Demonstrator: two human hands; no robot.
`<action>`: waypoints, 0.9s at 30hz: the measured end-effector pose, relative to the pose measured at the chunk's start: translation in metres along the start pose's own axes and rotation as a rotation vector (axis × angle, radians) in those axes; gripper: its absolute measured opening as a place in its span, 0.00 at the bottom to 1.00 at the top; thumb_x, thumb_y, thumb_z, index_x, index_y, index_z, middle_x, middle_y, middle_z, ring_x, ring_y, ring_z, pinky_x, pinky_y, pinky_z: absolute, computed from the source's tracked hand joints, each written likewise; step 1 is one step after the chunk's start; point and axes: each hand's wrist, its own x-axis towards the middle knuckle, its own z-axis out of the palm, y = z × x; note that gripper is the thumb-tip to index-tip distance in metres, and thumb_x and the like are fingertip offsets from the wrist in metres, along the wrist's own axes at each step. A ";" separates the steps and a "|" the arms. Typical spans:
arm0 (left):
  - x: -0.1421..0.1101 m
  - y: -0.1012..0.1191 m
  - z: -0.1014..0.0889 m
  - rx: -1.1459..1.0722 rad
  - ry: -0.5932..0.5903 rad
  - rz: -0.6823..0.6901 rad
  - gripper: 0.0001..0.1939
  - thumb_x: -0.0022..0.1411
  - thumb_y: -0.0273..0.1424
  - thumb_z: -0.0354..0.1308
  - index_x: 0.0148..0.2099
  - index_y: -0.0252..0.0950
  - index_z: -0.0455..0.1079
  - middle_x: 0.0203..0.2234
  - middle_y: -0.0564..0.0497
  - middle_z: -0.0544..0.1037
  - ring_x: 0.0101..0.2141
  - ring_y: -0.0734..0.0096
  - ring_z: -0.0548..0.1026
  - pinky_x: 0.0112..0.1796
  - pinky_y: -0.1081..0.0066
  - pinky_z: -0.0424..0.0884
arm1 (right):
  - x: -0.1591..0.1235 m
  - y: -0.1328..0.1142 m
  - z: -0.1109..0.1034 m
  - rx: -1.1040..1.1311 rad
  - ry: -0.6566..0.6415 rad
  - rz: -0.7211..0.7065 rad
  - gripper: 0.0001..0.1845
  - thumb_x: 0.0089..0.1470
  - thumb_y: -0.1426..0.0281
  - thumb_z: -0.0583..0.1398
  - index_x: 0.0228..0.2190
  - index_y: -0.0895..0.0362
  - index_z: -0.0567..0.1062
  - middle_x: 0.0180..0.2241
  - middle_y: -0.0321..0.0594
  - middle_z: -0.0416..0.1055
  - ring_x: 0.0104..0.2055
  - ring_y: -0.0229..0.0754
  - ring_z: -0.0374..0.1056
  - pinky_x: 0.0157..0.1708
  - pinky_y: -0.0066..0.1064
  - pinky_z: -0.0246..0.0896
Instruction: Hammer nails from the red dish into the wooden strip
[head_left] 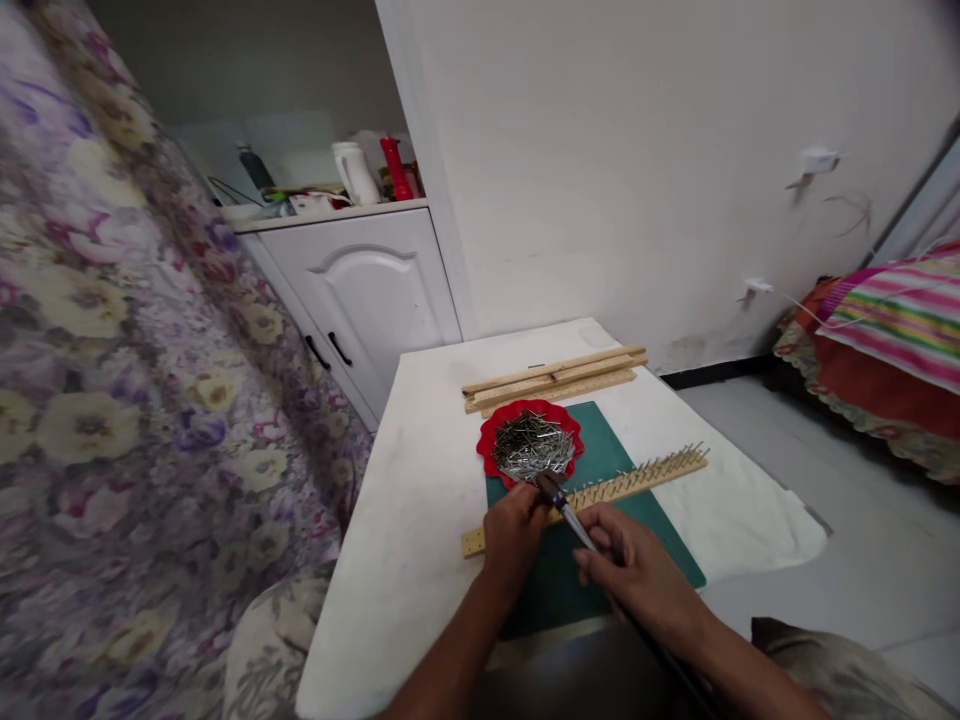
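A long wooden strip [637, 477] studded with a row of upright nails lies across a green mat [600, 440] on a white table. My left hand [514, 528] rests on the strip near its left end, fingers pinched together; whatever they pinch is too small to see. My right hand [634, 568] grips the shaft of a hammer [564, 506], whose dark head hangs just above the strip beside my left fingers. A red scalloped dish [491, 435] heaped with loose nails [532, 445] sits right behind the hammer head.
Several plain wooden strips [551, 378] lie stacked at the table's [420, 520] far end. A floral curtain [112, 380] hangs at the left. A white cabinet [360, 290] with bottles on top stands behind. A bed with striped bedding [892, 330] is at the right.
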 end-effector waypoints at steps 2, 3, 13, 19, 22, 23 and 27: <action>0.000 0.000 0.000 -0.016 -0.005 0.015 0.06 0.57 0.27 0.52 0.29 0.36 0.69 0.26 0.54 0.74 0.29 0.73 0.71 0.30 0.75 0.62 | -0.001 -0.001 -0.001 0.007 0.001 0.000 0.02 0.51 0.72 0.56 0.30 0.56 0.65 0.20 0.29 0.64 0.13 0.28 0.52 0.11 0.19 0.45; -0.001 0.000 0.000 -0.027 -0.014 0.027 0.06 0.58 0.28 0.53 0.30 0.37 0.70 0.27 0.53 0.74 0.29 0.72 0.71 0.31 0.74 0.62 | -0.002 -0.001 -0.001 0.015 0.005 -0.003 0.03 0.52 0.71 0.56 0.31 0.55 0.65 0.20 0.29 0.64 0.13 0.28 0.52 0.11 0.18 0.45; 0.022 -0.021 -0.058 0.071 -0.067 0.132 0.10 0.62 0.29 0.47 0.37 0.39 0.71 0.34 0.50 0.74 0.36 0.71 0.71 0.38 0.73 0.64 | -0.004 0.005 -0.008 0.079 0.028 -0.024 0.02 0.52 0.71 0.55 0.31 0.55 0.64 0.21 0.28 0.64 0.14 0.28 0.52 0.11 0.18 0.49; 0.076 -0.022 -0.074 0.427 -0.391 0.169 0.09 0.55 0.26 0.49 0.30 0.37 0.71 0.30 0.52 0.74 0.31 0.70 0.70 0.30 0.75 0.59 | -0.002 0.003 -0.006 0.073 0.030 0.005 0.04 0.52 0.69 0.57 0.32 0.55 0.65 0.20 0.28 0.65 0.13 0.28 0.51 0.10 0.18 0.47; 0.091 -0.022 -0.070 0.454 -0.445 0.187 0.07 0.50 0.25 0.51 0.25 0.36 0.70 0.25 0.52 0.73 0.27 0.71 0.68 0.26 0.75 0.56 | -0.002 0.005 -0.007 0.075 0.030 -0.010 0.04 0.51 0.69 0.57 0.32 0.55 0.66 0.21 0.29 0.65 0.14 0.29 0.52 0.10 0.18 0.47; 0.094 -0.023 -0.069 0.463 -0.463 0.197 0.06 0.49 0.25 0.52 0.24 0.36 0.70 0.24 0.53 0.73 0.26 0.72 0.68 0.25 0.75 0.55 | -0.001 0.006 -0.007 0.072 0.034 -0.012 0.04 0.51 0.69 0.57 0.32 0.55 0.66 0.21 0.29 0.65 0.14 0.29 0.52 0.11 0.18 0.47; 0.102 -0.030 -0.064 0.491 -0.528 0.259 0.06 0.46 0.24 0.53 0.23 0.36 0.70 0.23 0.53 0.72 0.25 0.72 0.67 0.25 0.74 0.54 | -0.001 0.009 -0.009 0.044 0.056 -0.007 0.04 0.52 0.69 0.56 0.32 0.55 0.66 0.21 0.29 0.65 0.14 0.29 0.52 0.11 0.19 0.47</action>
